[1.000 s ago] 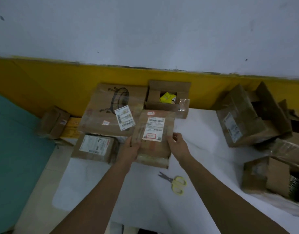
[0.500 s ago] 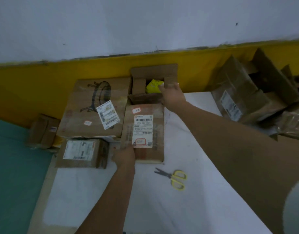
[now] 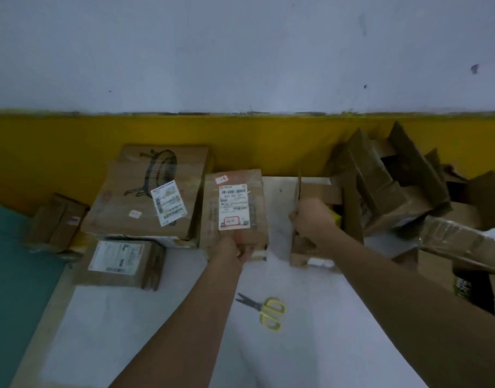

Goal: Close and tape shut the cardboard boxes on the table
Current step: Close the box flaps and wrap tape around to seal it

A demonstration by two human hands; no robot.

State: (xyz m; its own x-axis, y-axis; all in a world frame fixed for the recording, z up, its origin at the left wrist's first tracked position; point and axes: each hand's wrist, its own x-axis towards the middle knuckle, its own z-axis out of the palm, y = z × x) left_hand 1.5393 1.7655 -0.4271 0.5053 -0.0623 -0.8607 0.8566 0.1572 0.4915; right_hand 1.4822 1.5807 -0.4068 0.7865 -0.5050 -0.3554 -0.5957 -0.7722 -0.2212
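A closed cardboard box with a white label [image 3: 235,205] lies on the white table [image 3: 162,331] against the yellow wall strip. My left hand [image 3: 232,252] grips its near edge. To its right stands an open cardboard box [image 3: 319,247] with its flaps up and something yellow [image 3: 335,218] inside. My right hand [image 3: 310,219] grips the left flap of that open box. Yellow-handled scissors [image 3: 265,309] lie on the table in front, between my arms.
A large flat box with a drawing [image 3: 148,191] and a small labelled box [image 3: 120,261] sit at the left. A small box [image 3: 56,222] lies off the table's left edge. Several open, crumpled boxes [image 3: 394,186] pile up at the right.
My right hand has pulled the open box from behind the labelled box to its right side. My left hand has pushed the labelled box back toward the wall.
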